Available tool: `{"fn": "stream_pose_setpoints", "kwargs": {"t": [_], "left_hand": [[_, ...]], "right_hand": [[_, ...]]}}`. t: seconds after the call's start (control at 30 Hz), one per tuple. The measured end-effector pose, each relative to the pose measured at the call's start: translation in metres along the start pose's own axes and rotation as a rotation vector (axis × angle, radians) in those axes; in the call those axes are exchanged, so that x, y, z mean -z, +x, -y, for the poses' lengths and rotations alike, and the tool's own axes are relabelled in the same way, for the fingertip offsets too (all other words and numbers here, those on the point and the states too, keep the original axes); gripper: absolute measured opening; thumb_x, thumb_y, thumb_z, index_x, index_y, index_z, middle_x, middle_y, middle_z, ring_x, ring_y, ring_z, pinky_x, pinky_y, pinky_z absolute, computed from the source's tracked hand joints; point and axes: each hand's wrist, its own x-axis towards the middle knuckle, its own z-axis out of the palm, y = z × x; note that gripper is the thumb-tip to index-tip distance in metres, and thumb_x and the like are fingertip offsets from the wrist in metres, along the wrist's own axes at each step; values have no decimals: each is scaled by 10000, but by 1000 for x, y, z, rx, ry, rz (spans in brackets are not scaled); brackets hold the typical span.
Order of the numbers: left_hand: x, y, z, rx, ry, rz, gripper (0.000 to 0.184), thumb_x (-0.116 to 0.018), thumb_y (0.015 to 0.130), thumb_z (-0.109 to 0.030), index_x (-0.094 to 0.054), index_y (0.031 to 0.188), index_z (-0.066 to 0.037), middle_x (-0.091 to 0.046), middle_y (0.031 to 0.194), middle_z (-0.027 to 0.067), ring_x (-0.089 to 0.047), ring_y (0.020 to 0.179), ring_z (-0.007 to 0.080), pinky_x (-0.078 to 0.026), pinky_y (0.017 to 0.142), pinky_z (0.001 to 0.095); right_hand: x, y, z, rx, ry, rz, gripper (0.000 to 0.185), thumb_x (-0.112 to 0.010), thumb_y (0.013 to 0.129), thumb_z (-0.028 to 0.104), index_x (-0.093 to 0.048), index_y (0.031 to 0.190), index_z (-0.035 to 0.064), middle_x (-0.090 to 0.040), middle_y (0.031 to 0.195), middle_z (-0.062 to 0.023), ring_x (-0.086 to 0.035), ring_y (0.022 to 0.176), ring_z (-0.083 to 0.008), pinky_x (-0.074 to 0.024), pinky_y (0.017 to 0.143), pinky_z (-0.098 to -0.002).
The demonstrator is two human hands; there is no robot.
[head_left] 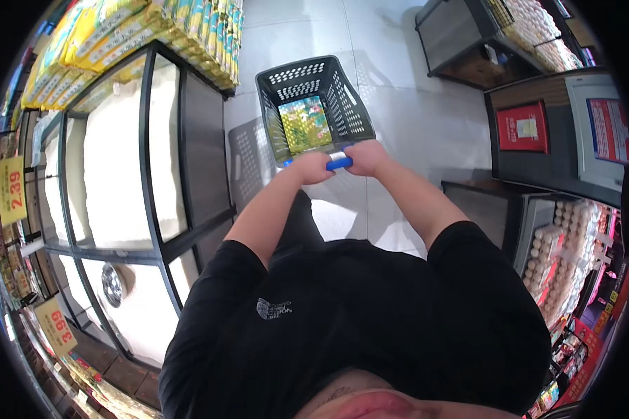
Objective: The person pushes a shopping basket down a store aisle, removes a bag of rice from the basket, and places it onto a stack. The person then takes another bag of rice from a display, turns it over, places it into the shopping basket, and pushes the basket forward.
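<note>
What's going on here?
A person holds the blue handle of a dark basket cart with both hands, left hand and right hand close together. Something colourful and printed shows inside the cart; can't tell what. Bins of white contents and stacked yellow bags are on the left, eggs on the right.

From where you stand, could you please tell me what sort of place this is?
It is most likely a grocery store: a yellow price sign stands on the left, rows of eggs sit on the right, and a shopping basket is straight ahead.
</note>
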Motion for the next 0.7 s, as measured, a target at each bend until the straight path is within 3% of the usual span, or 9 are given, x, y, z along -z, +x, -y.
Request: {"fn": "stream_pose_setpoints", "kwargs": {"t": [0.17, 0.33, 0.47, 0.7], "left_hand": [[80, 49, 39, -52, 31, 92, 339, -669, 871, -355, -736, 1011, -54, -733, 1027, 210, -684, 988, 417, -528, 900, 496], [162, 98, 80, -87, 37, 157, 345, -681, 873, -363, -730, 1018, -54, -735, 1039, 206, -684, 1007, 411, -529, 907, 496], [211, 127, 105, -73, 64, 117, 327, -698, 856, -363, -740, 992, -69, -739, 1021, 193, -690, 982, 406, -539, 880, 500], [293, 192, 143, -36, 93, 36, 280, -713, 840, -347, -722, 917, -78, -725, 905, 188, -689, 883, 406, -545, 812, 496]], "right_hand": [[28, 86, -28, -63, -6, 84, 224, -674, 790, 387, -717, 805, 167, -725, 766, -105, -727, 746, -318, -569, 668, -471], [53, 166, -52, -81, 12, -1, 245, -690, 781, 407, -693, 774, 162, -718, 751, -100, -727, 740, -315, -566, 657, -471], [66, 222, -70, -97, 25, -43, 239, -738, 741, 386, -663, 747, 159, -703, 729, -97, -712, 712, -330, -552, 627, -484], [120, 320, -112, -92, 26, 8, 233, -681, 796, 391, -696, 781, 159, -724, 764, -90, -729, 746, -314, -572, 662, -469]]}}
